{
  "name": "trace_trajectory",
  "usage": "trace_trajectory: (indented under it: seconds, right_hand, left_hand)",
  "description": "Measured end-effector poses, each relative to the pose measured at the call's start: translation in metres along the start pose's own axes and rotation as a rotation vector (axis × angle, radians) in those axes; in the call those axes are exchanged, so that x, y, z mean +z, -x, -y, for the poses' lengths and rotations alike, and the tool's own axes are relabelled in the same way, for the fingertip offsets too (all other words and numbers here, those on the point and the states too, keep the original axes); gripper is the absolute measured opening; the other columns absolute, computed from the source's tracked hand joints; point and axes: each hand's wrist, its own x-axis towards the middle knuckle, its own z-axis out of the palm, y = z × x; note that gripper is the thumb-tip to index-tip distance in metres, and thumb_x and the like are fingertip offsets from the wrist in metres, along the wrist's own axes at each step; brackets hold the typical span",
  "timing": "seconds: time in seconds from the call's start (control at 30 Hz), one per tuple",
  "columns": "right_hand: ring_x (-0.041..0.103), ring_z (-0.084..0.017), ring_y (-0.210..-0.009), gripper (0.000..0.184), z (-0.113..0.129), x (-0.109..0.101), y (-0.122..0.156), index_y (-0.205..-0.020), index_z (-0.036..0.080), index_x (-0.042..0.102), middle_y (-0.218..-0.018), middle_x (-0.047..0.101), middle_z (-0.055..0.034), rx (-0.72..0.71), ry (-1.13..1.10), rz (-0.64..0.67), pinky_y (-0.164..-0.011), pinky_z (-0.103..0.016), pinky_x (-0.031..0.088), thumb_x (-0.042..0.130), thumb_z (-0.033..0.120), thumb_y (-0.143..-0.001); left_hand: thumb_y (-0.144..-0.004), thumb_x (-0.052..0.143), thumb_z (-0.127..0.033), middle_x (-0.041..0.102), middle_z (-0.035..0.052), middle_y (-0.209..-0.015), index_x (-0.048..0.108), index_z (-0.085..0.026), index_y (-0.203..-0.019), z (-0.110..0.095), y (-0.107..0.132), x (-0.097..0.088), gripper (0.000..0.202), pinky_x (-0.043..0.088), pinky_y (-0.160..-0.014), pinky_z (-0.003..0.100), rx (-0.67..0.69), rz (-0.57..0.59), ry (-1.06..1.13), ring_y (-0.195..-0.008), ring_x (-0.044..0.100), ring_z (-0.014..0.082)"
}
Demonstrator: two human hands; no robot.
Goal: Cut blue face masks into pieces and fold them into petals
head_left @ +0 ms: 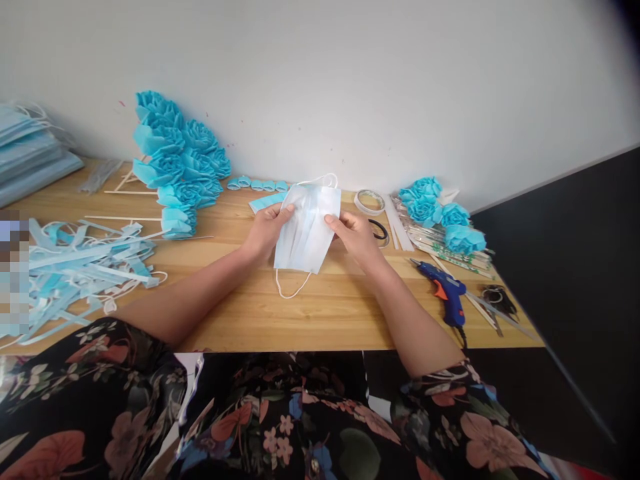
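Observation:
A pale blue and white face mask [306, 233] is held up over the middle of the wooden table. Its white ear loops hang free at the top and bottom. My left hand [269, 230] pinches the mask's left edge, thumb on the near face. Along the opposite edge, my right hand [353, 233] grips it the same way, with the fingers hidden behind. Behind the mask, a flat blue piece [267, 202] lies near a row of small folded blue pieces [257, 185].
Blue fabric flowers [183, 157] on sticks stand left, above a heap of cut strips [95, 260]. A mask stack [30, 153] sits far left. Tape rolls [369, 201], more flowers [425, 210], a blue glue gun [445, 290] and scissors [500, 307] lie right.

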Motion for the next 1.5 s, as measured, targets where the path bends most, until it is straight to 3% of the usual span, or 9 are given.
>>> trace_trajectory:
  seconds: [0.13, 0.33, 0.53, 0.67, 0.8, 0.93, 1.1, 1.33, 1.5]
  right_hand:
    - [0.063, -0.018, -0.082, 0.039, 0.003, 0.001, 0.001, -0.090, 0.021, 0.068, -0.088, 0.070, -0.0022, -0.003, -0.060, -0.037, -0.075, -0.031, 0.051, 0.072, 0.057, -0.075]
    - [0.063, -0.018, -0.074, 0.041, -0.003, -0.001, -0.003, -0.078, 0.020, 0.063, -0.075, 0.066, -0.0004, 0.082, -0.137, -0.144, -0.068, -0.031, 0.052, 0.074, 0.059, -0.070]
    - [0.068, -0.024, -0.092, 0.049, -0.010, -0.009, -0.014, -0.085, 0.022, 0.062, -0.085, 0.071, -0.0048, 0.060, -0.193, -0.276, -0.078, -0.037, 0.056, 0.067, 0.069, -0.071]
    - [0.069, -0.027, -0.098, 0.054, -0.009, -0.015, -0.018, -0.090, 0.021, 0.064, -0.088, 0.073, -0.0072, 0.043, -0.216, -0.356, -0.081, -0.040, 0.056, 0.066, 0.071, -0.070]
    - [0.070, -0.027, -0.097, 0.056, -0.010, -0.019, -0.022, -0.092, 0.021, 0.064, -0.087, 0.073, -0.0070, 0.037, -0.238, -0.382, -0.080, -0.040, 0.056, 0.066, 0.073, -0.068]
    - [0.070, -0.026, -0.092, 0.055, -0.011, -0.016, -0.021, -0.089, 0.022, 0.063, -0.082, 0.072, -0.0052, 0.038, -0.264, -0.344, -0.078, -0.039, 0.056, 0.068, 0.072, -0.067]
    - [0.068, -0.022, -0.084, 0.050, -0.010, -0.002, -0.010, -0.082, 0.021, 0.064, -0.079, 0.070, -0.0026, 0.075, -0.291, -0.219, -0.075, -0.036, 0.055, 0.074, 0.067, -0.067]
    - [0.065, -0.019, -0.079, 0.054, -0.006, 0.004, -0.003, -0.082, 0.021, 0.066, -0.081, 0.069, -0.0041, 0.105, -0.303, -0.031, -0.070, -0.033, 0.054, 0.064, 0.074, -0.075]
    - [0.061, -0.016, -0.072, 0.052, 0.002, 0.001, 0.001, -0.079, 0.020, 0.066, -0.078, 0.067, -0.0039, 0.143, -0.156, 0.148, -0.065, -0.031, 0.051, 0.065, 0.072, -0.076]
  left_hand:
    - [-0.077, 0.072, -0.055, 0.063, 0.0010, -0.068, 0.064, -0.017, -0.077, -0.002, 0.007, 0.005, 0.039, 0.040, -0.052, 0.025, -0.009, 0.069, -0.105, -0.058, 0.053, 0.0125]
    - [-0.075, 0.074, -0.052, 0.067, 0.0022, -0.076, 0.071, -0.017, -0.082, -0.004, 0.010, 0.007, 0.036, 0.044, -0.056, 0.024, 0.056, 0.230, -0.264, -0.066, 0.058, 0.0144]
    - [-0.062, 0.084, -0.040, 0.071, 0.0027, -0.073, 0.074, -0.019, -0.082, -0.003, 0.007, 0.005, 0.031, 0.050, -0.053, 0.026, -0.127, 0.392, -0.390, -0.061, 0.062, 0.0163]
    - [-0.067, 0.081, -0.041, 0.068, 0.0027, -0.063, 0.072, -0.019, -0.074, -0.006, 0.010, 0.004, 0.026, 0.050, -0.046, 0.025, -0.185, 0.497, -0.382, -0.050, 0.060, 0.0140]
    - [-0.071, 0.079, -0.044, 0.067, 0.0022, -0.059, 0.072, -0.019, -0.069, -0.009, 0.010, 0.003, 0.026, 0.050, -0.044, 0.023, -0.104, 0.574, -0.348, -0.048, 0.060, 0.0134]
    - [-0.070, 0.081, -0.042, 0.074, 0.0036, -0.073, 0.076, -0.019, -0.081, -0.010, 0.009, 0.002, 0.027, 0.054, -0.055, 0.027, -0.079, 0.537, -0.381, -0.061, 0.066, 0.0168]
    - [-0.074, 0.077, -0.051, 0.076, 0.0079, -0.098, 0.075, -0.018, -0.102, -0.011, 0.010, 0.003, 0.043, 0.055, -0.069, 0.032, -0.162, 0.475, -0.230, -0.082, 0.070, 0.0217]
    - [-0.073, 0.078, -0.053, 0.075, 0.0081, -0.084, 0.072, -0.014, -0.088, -0.003, 0.008, 0.002, 0.041, 0.054, -0.068, 0.034, -0.146, 0.137, -0.038, -0.073, 0.068, 0.0218]
    - [-0.074, 0.079, -0.047, 0.077, 0.0096, -0.092, 0.071, -0.015, -0.094, -0.005, -0.001, 0.001, 0.039, 0.057, -0.082, 0.039, -0.037, 0.021, 0.213, -0.086, 0.072, 0.0256]
